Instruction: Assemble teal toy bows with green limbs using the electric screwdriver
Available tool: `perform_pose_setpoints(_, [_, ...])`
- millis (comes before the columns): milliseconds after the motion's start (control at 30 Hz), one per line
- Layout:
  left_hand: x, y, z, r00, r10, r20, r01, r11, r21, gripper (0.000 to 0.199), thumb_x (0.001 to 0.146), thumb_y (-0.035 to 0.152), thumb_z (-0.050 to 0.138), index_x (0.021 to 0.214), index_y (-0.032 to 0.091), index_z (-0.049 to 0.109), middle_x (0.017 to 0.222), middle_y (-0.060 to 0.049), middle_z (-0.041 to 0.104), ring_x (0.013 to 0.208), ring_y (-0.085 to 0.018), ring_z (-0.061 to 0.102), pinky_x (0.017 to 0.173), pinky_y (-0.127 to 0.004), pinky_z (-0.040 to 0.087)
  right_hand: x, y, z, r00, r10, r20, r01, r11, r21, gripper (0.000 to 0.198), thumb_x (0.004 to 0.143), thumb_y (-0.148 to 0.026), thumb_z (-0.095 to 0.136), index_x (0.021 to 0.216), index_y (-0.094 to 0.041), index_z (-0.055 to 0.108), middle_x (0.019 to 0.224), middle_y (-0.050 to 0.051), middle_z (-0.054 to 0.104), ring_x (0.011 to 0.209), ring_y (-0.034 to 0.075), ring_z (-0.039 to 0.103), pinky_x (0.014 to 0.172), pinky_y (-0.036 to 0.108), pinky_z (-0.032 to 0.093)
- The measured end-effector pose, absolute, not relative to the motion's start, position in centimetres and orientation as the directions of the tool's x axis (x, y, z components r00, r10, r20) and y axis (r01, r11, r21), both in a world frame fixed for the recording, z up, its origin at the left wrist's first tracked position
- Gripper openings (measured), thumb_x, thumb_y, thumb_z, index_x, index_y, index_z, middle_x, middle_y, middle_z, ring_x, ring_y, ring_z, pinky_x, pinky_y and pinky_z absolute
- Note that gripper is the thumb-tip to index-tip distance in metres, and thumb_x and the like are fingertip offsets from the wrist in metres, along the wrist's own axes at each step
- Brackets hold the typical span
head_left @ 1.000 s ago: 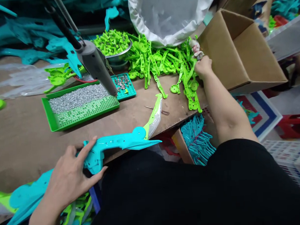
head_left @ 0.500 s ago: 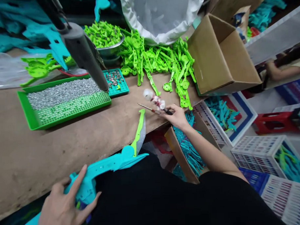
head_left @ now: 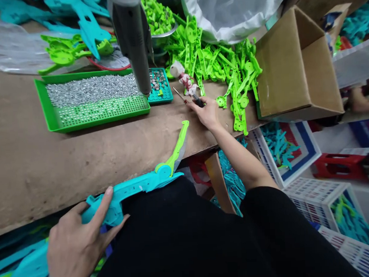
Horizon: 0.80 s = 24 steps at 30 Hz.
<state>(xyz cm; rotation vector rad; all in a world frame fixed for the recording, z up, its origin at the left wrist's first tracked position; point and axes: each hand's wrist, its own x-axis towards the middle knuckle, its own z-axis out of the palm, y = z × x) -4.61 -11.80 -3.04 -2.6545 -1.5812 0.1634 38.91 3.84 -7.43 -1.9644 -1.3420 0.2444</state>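
My left hand (head_left: 80,239) grips one end of a turquoise plastic piece (head_left: 138,188) at the table's front edge, over my lap. A lime green blade-shaped part (head_left: 179,143), with grey along one side, angles up from a round joint at its far end. My right hand (head_left: 208,112) is closed around a slim tool with a pointed metal shaft (head_left: 179,94). A black stem (head_left: 198,101) also shows in its fingers, with a small white and pink figurine (head_left: 185,78) just beyond it. How stem, figurine and tool join is unclear.
A grey powered screwdriver (head_left: 136,51) hangs over a green tray (head_left: 96,124) of small metal screws. Beside it lies a teal tray (head_left: 161,98) with small metal pieces. Lime green parts (head_left: 212,58) are heaped behind, next to a cardboard box (head_left: 279,74). Crates stand right.
My right hand has moved away from me over the table, carrying the pointed tool and figurine. My left hand keeps its hold on the turquoise piece. The view has shifted.
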Motion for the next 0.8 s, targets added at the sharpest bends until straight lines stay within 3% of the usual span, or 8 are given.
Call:
perform_pose_setpoints(167, [-4.2, -12.9, -2.7, 0.446, 0.891, -0.084, 0.884, -0.454, -0.113, 0.066, 0.09, 0.056, 0.048, 0.152, 0.039, 0.033, 0.094, -0.011, 0.057, 0.068, -0.028, 0.054, 0.056, -0.039, 0.043, 38.9, -0.9, -5.8, 0.425, 0.832, 0.357, 0.743, -0.095, -0.662, 0.024, 0.083, -0.042, 0.067, 0.073, -0.019, 0.067, 0.07, 0.0, 0.061, 0.068, 0.015, 0.056, 0.068, 0.029, 0.044])
perform_pose_setpoints(300, [-3.6, -13.1, -3.6, 0.459, 0.882, -0.111, 0.885, -0.465, -0.038, 0.069, 0.088, 0.059, 0.048, 0.152, 0.037, 0.032, 0.099, -0.012, 0.057, 0.081, -0.034, 0.057, 0.062, -0.045, 0.048, 39.2, -7.4, -4.3, 0.394, 0.89, 0.228, 0.712, -0.139, -0.689, 0.026, 0.086, -0.046, 0.062, 0.086, -0.022, 0.068, 0.067, -0.001, 0.06, 0.062, 0.015, 0.056, 0.062, 0.029, 0.045])
perform_pose_setpoints(400, [-3.0, -13.0, -4.3, 0.479, 0.868, -0.133, 0.878, -0.475, 0.057, 0.073, 0.089, 0.057, 0.048, 0.154, 0.035, 0.025, 0.104, -0.013, 0.053, 0.088, -0.035, 0.057, 0.068, -0.048, 0.051, 38.7, -12.2, -3.3, 0.228, 0.971, 0.07, 0.704, -0.115, -0.701, 0.025, 0.091, -0.044, 0.056, 0.099, -0.024, 0.069, 0.075, 0.001, 0.069, 0.065, 0.017, 0.063, 0.064, 0.03, 0.05])
perform_pose_setpoints(533, [-2.6, -12.9, -4.7, 0.489, 0.862, -0.131, 0.871, -0.475, 0.124, 0.074, 0.088, 0.058, 0.051, 0.154, 0.031, 0.029, 0.101, -0.013, 0.05, 0.083, -0.031, 0.055, 0.072, -0.047, 0.051, 37.7, -16.8, -3.1, 0.039, 0.999, -0.018, 0.745, -0.041, -0.666, 0.023, 0.093, -0.037, 0.056, 0.105, -0.026, 0.071, 0.09, 0.003, 0.077, 0.075, 0.019, 0.072, 0.071, 0.029, 0.056])
perform_pose_setpoints(667, [-2.4, -12.9, -4.5, 0.501, 0.857, -0.12, 0.865, -0.493, 0.095, 0.072, 0.09, 0.057, 0.048, 0.153, 0.025, 0.034, 0.093, -0.012, 0.048, 0.076, -0.029, 0.05, 0.069, -0.046, 0.051, 37.2, -18.6, -3.7, -0.057, 0.991, -0.12, 0.763, -0.034, -0.645, 0.028, 0.095, -0.036, 0.055, 0.117, -0.028, 0.069, 0.107, 0.005, 0.077, 0.092, 0.022, 0.075, 0.081, 0.032, 0.059])
perform_pose_setpoints(733, [-2.3, -13.0, -4.4, 0.507, 0.854, -0.113, 0.862, -0.502, 0.078, 0.071, 0.09, 0.056, 0.046, 0.153, 0.024, 0.034, 0.091, -0.011, 0.047, 0.075, -0.029, 0.05, 0.068, -0.045, 0.05, 37.2, -18.7, -3.9, -0.058, 0.992, -0.109, 0.774, -0.025, -0.633, 0.029, 0.094, -0.035, 0.056, 0.119, -0.028, 0.069, 0.109, 0.005, 0.077, 0.096, 0.023, 0.075, 0.084, 0.032, 0.059])
perform_pose_setpoints(800, [-2.3, -13.0, -4.4, 0.512, 0.853, -0.102, 0.859, -0.508, 0.067, 0.071, 0.091, 0.056, 0.046, 0.153, 0.023, 0.035, 0.09, -0.011, 0.047, 0.074, -0.029, 0.05, 0.067, -0.044, 0.05, 37.3, -18.6, -3.9, 0.016, 1.0, -0.009, 0.788, -0.018, -0.615, 0.03, 0.094, -0.034, 0.056, 0.12, -0.027, 0.069, 0.107, 0.005, 0.077, 0.092, 0.023, 0.075, 0.082, 0.032, 0.059])
